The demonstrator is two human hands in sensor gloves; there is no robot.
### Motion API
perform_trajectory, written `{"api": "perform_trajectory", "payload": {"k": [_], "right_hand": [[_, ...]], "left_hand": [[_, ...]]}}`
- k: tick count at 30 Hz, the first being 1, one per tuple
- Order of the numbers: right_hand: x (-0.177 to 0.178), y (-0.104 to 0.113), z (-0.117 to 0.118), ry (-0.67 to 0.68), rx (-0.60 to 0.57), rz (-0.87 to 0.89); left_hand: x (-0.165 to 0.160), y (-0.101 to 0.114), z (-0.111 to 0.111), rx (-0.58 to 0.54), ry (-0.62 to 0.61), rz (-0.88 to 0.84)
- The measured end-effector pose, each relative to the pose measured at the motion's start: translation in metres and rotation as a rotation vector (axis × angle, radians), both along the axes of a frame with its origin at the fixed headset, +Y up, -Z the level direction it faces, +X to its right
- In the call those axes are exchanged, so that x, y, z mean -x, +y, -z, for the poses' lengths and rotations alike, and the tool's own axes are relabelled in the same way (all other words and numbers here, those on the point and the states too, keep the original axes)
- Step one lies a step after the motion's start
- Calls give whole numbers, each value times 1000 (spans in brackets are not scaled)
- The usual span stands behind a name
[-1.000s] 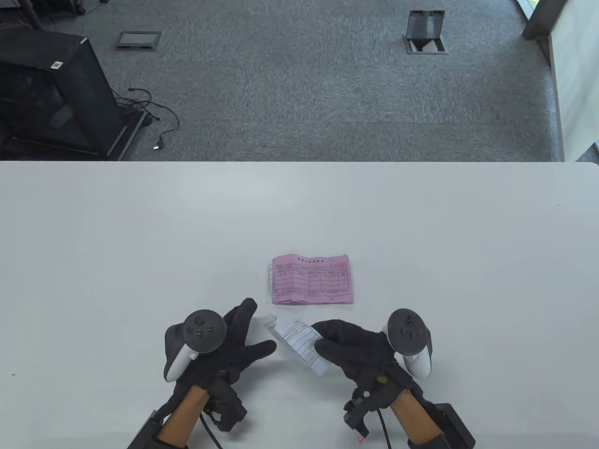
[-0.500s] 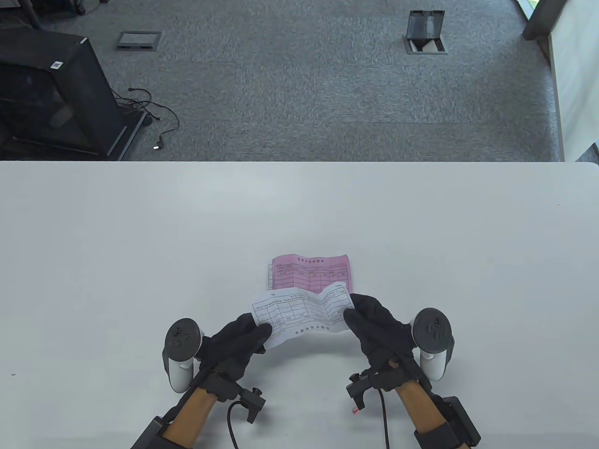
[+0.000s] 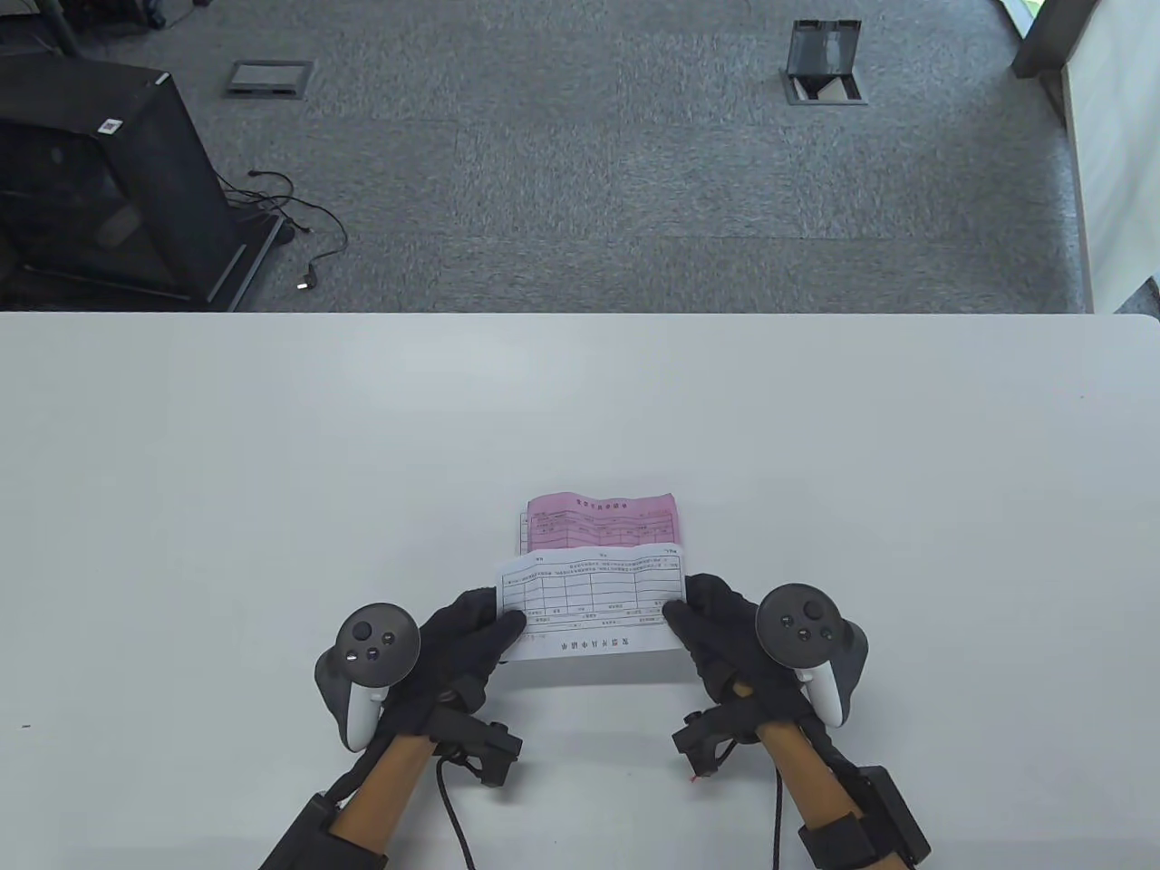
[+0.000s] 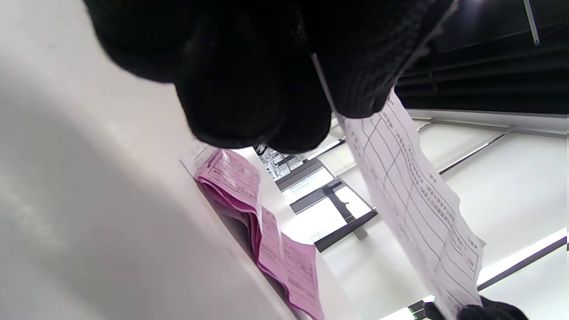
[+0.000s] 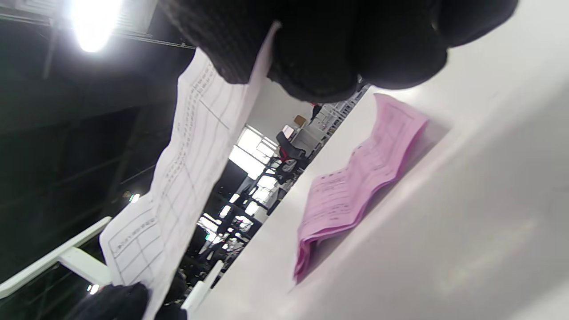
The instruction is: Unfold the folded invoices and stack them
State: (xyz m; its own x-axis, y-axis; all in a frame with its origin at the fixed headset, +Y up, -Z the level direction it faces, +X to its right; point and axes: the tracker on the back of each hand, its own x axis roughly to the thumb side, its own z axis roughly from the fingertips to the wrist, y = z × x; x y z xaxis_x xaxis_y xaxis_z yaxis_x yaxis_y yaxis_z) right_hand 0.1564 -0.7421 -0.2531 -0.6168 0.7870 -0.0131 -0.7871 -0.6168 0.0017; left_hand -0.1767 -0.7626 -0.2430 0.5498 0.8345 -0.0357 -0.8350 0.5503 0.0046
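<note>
At the bottom of the table view, left of the middle, the left hand [image 3: 458, 648] pinches the left edge of the white invoice [image 3: 594, 603], and in the left wrist view the sheet is seen clamped between its dark fingers [image 4: 249, 89] at the top of the frame. To the lower right of the middle, the right hand [image 3: 716, 630] pinches the right edge of the same sheet; the right wrist view shows the paper held between its fingers [image 5: 320, 58] in the same way. The white invoice is opened out, stretched between the two hands and lifted above the white table [image 3: 272, 471], with its printed table facing up. Just above it in the frame, the pink invoice [image 3: 603, 521] lies on the table, unfolded but with creases, and the far edge of the white sheet covers its lower part. At the top of the frame there is grey carpet [image 3: 580, 181] and, in the upper left, a black cabinet [image 3: 100, 181]
</note>
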Motion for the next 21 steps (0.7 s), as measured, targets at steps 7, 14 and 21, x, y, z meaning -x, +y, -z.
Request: {"api": "perform_trajectory", "payload": {"k": [7,14,21], "right_hand": [[0,9,33,-88,60,-209],[12,5,75,-129,115,-436],[28,-18,97,-166,192,-633]], "left_hand": [[-17,11,31,85,53,78],[-36,14,74,183,116,298],[-45,-7,96,298,137,395]]}}
